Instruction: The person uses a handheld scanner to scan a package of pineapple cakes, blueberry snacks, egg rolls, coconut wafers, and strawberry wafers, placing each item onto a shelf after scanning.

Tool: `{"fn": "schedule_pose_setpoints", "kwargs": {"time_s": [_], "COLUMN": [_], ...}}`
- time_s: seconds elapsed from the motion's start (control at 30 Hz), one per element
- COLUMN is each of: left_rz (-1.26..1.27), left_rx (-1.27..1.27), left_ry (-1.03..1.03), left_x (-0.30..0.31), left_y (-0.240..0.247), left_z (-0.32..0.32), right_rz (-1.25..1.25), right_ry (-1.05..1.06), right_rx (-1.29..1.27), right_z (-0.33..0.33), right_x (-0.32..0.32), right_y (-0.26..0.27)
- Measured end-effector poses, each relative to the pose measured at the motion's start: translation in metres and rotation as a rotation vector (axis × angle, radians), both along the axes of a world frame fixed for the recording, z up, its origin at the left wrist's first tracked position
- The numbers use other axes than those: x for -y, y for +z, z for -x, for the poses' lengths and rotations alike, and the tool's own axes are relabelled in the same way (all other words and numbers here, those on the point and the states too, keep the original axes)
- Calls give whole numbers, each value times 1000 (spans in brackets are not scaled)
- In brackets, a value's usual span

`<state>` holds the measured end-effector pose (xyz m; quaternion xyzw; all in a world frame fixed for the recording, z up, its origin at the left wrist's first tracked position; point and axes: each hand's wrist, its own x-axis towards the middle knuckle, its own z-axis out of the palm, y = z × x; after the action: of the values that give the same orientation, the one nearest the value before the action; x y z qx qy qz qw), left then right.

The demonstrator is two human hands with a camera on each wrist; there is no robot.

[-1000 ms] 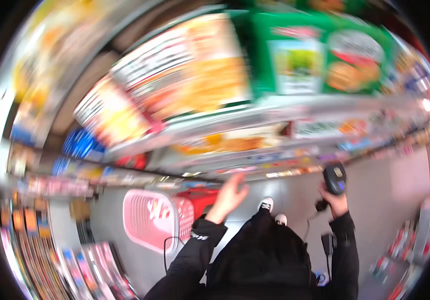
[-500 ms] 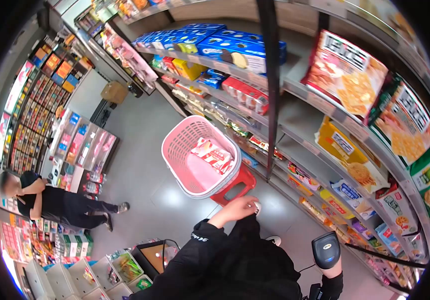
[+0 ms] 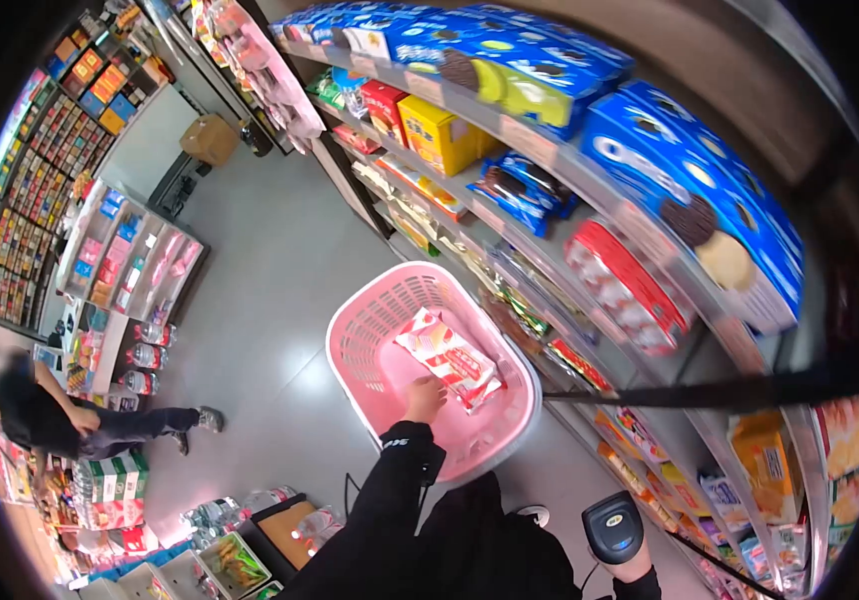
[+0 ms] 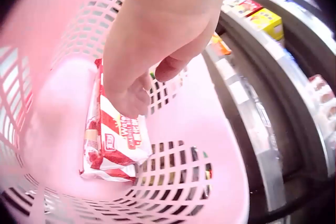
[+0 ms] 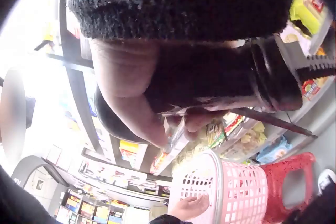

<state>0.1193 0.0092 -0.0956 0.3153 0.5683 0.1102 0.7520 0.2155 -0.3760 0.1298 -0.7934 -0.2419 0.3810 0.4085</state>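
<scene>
My left hand (image 3: 426,402) reaches into a pink plastic basket (image 3: 362,335), its fingers loosely bent beside a red-and-white wafer packet (image 3: 453,358). The packet lies on the basket floor. In the left wrist view, the fingertips overlap the packet's upper part (image 4: 122,134), and nothing is pinched between them. My right hand (image 3: 638,566) grips a black barcode scanner (image 3: 613,527) at the lower right of the head view. Its dark handle (image 5: 205,77) fills the palm in the right wrist view. A red stool (image 5: 289,182) is under the basket.
Shelves on the right hold blue Oreo boxes (image 3: 700,190), a yellow box (image 3: 440,135) and other snacks. A dark bar (image 3: 690,393) crosses the shelf front. At the left a person (image 3: 45,405) stands near water bottles (image 3: 150,345). Snack bins (image 3: 235,565) stand at lower left.
My left hand has moved from beside the basket to inside it, next to the wafer packet. The view has turned left along the shelves. The scanner stays in my right hand.
</scene>
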Motion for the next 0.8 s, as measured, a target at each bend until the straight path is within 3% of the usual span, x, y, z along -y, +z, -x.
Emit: {"fn": "schedule_pose_setpoints", "kwargs": {"time_s": [0.1, 0.17, 0.3, 0.37, 0.4, 0.47, 0.5, 0.53, 0.7, 0.73, 0.8], "left_rz": [-2, 13, 3, -4, -26, 24, 49, 73, 83, 74, 73], "left_rx": [-184, -372, -124, -136, -140, -94, -40, 15, 126, 133, 270], "left_ry": [27, 77, 205, 175, 155, 106, 177, 246, 175, 175, 58], "left_x": [-11, -13, -20, -25, -27, -31, -29, -29, -24, -23, -19], "left_y": [-58, -63, -85, -88, -86, -76, -69, -60, -22, 1, 53], "left_z": [-8, -22, -34, -38, -38, -36, -37, -38, -18, -15, -6], "right_rz": [80, 98, 147, 34, 42, 89, 59, 87, -54, -89, -148], "right_ry": [42, 149, 252, 14, 13, 29, 47, -69, -14, 73, 15], "right_rx": [71, 185, 171, -36, -41, -53, -6, -315, -207, -108, -124], "right_z": [-3, -9, -15, -15, -16, -19, -20, -21, -29, -29, -30], "right_x": [-28, -43, -67, -85, -95, -113, -119, -116, -174, -177, -195], "right_y": [-13, -22, -41, -44, -44, -43, -45, -54, -63, -73, -64]}}
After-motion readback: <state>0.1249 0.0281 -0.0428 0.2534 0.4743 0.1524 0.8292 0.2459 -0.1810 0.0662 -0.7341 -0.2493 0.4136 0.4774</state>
